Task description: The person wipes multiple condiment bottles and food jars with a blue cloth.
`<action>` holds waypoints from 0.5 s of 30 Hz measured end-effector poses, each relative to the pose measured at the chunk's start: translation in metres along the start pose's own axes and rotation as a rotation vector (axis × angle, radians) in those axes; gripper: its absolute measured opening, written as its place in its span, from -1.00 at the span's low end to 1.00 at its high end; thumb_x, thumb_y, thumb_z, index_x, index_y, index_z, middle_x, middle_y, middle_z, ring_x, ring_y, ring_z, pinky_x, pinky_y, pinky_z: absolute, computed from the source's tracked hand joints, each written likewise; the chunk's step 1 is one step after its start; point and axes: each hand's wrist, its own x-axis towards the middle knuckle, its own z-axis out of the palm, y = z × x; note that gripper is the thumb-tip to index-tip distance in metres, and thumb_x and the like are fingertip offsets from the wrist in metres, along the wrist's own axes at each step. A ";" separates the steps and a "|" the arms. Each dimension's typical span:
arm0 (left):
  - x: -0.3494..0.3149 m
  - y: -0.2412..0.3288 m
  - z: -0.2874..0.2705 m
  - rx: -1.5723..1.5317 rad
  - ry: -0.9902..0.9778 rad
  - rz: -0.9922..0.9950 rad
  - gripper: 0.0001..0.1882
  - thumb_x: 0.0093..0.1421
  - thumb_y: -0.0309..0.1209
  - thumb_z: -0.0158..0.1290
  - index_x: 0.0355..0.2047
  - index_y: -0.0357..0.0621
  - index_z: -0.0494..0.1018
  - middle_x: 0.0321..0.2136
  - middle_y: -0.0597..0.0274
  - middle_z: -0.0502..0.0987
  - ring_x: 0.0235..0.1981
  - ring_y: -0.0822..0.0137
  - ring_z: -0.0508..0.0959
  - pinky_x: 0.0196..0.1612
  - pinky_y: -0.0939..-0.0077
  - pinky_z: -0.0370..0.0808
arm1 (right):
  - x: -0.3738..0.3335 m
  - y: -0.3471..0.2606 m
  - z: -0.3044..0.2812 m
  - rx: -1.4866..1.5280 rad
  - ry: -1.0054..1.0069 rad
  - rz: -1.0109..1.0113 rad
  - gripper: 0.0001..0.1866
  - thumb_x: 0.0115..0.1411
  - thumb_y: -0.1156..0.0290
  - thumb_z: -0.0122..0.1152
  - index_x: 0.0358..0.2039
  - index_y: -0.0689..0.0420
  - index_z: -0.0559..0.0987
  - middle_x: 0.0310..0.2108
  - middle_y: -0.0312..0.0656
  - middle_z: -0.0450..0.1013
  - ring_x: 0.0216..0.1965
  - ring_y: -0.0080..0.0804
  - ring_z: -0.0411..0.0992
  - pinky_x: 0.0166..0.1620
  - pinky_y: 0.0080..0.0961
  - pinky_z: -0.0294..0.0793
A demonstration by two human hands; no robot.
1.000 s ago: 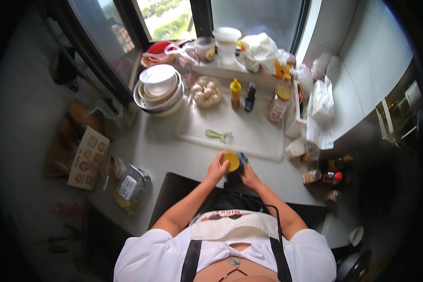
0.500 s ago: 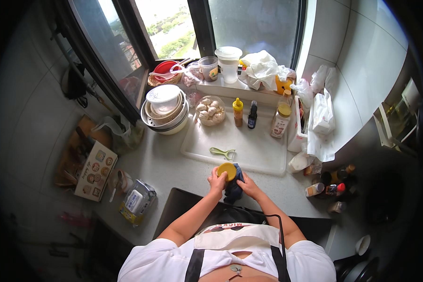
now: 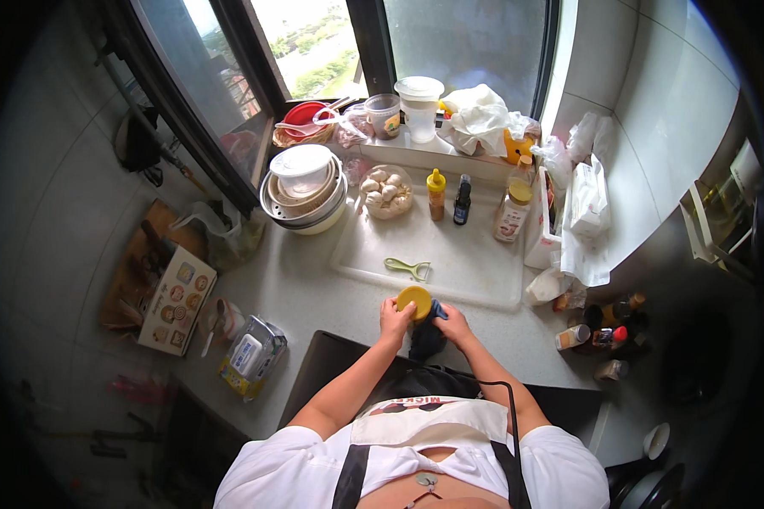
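Note:
A round yellow lid, seen from above, is in my left hand, with the thumb on its edge. Whatever lies beneath the lid is hidden. Against the lid's right side my right hand grips a dark blue cloth, which hangs down between my forearms. Both hands are just over the near edge of the counter. A green peeler lies beyond them on a translucent white tray.
At the tray's back stand a bowl of garlic, a yellow-capped bottle, a dark bottle and a yellow-lidded jar. Stacked bowls are left; a wipes pack is nearer. Seasoning bottles stand right.
The cloth now shows less beside the lid, and my right hand has shifted slightly along the lid's side. My left hand keeps its hold. The whole view has moved a little.

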 end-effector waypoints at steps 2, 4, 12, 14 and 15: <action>-0.007 0.023 0.002 -0.265 -0.018 -0.094 -0.58 -0.02 -0.31 0.16 -0.25 -0.31 0.28 -0.38 0.13 0.44 -0.38 0.36 0.44 -0.26 0.50 0.40 | -0.003 0.002 -0.008 0.566 -0.139 0.103 -0.43 -0.03 0.39 0.20 0.05 0.14 0.32 -0.25 -0.32 0.41 -0.22 -0.61 0.34 -0.09 -0.62 0.34; -0.009 0.023 0.006 -0.175 0.024 -0.088 -0.56 -0.02 -0.29 0.16 -0.23 -0.32 0.28 -0.37 0.13 0.43 -0.38 0.36 0.44 -0.25 0.51 0.39 | -0.004 0.007 0.001 0.578 -0.089 -0.024 -0.43 -0.02 0.38 0.19 0.05 0.15 0.31 -0.23 -0.30 0.41 -0.20 -0.58 0.34 -0.07 -0.60 0.33; -0.002 -0.005 0.005 0.340 0.246 0.397 -0.45 -0.07 -0.20 0.15 -0.13 -0.24 0.27 -0.27 -0.03 0.41 -0.21 0.01 0.42 -0.08 0.28 0.34 | 0.009 0.035 0.029 -0.021 0.113 -0.263 -0.40 -0.02 0.39 0.09 0.08 0.24 0.24 0.09 0.10 0.18 0.12 0.00 0.15 0.16 -0.33 0.14; 0.008 -0.002 -0.011 -0.026 -0.196 -0.056 -0.45 -0.07 -0.21 0.17 -0.10 -0.14 0.27 -0.25 0.06 0.41 -0.23 0.12 0.44 -0.18 0.33 0.39 | 0.011 0.031 0.030 -0.129 0.115 -0.227 -0.40 -0.03 0.39 0.08 0.07 0.25 0.24 0.08 0.11 0.18 0.12 0.01 0.14 0.15 -0.32 0.15; 0.008 0.013 -0.019 -0.026 -0.193 -0.060 -0.45 -0.07 -0.21 0.17 -0.10 -0.14 0.27 -0.25 0.06 0.41 -0.23 0.12 0.44 -0.18 0.33 0.39 | 0.008 0.022 0.027 -0.200 0.087 -0.154 -0.41 -0.03 0.40 0.07 0.06 0.25 0.25 0.08 0.11 0.18 0.12 0.01 0.14 0.16 -0.33 0.14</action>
